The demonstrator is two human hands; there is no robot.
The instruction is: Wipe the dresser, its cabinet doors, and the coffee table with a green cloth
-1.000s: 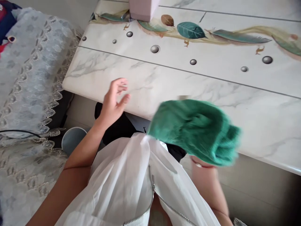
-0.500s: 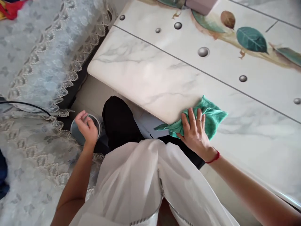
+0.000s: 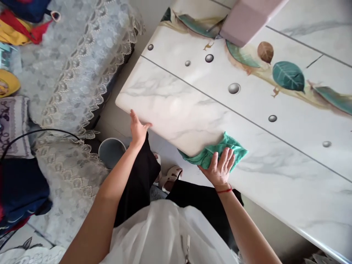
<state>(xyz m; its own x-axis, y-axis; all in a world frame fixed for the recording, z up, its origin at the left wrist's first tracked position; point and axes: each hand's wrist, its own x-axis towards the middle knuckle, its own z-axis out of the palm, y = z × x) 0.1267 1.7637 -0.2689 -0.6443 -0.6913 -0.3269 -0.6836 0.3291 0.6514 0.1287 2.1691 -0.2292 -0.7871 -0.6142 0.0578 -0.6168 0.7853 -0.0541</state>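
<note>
My right hand (image 3: 220, 167) presses a green cloth (image 3: 210, 154) against the front edge of a white marble-patterned table (image 3: 170, 106). Part of the cloth drapes over that edge; its pointed corner lies flat on the top. The fingers are partly spread over the cloth. Farther left, my left hand (image 3: 139, 130) is at the same edge, with thumb and index finger apart and nothing seen in it. Its other fingers are hidden from view. A round grey bucket (image 3: 111, 153) stands on the floor beside my left forearm.
A sofa with a lace-edged cover (image 3: 82, 66) runs along the left. On it lie a dark blue bag (image 3: 24, 190), a yellow item (image 3: 9, 82) and a black cable (image 3: 41, 130). A pinkish box (image 3: 250, 22) sits on the table's far side.
My left hand has moved from above the bucket to the table edge. My right hand and the cloth have slid toward the near edge. The view has shifted, showing more of the sofa.
</note>
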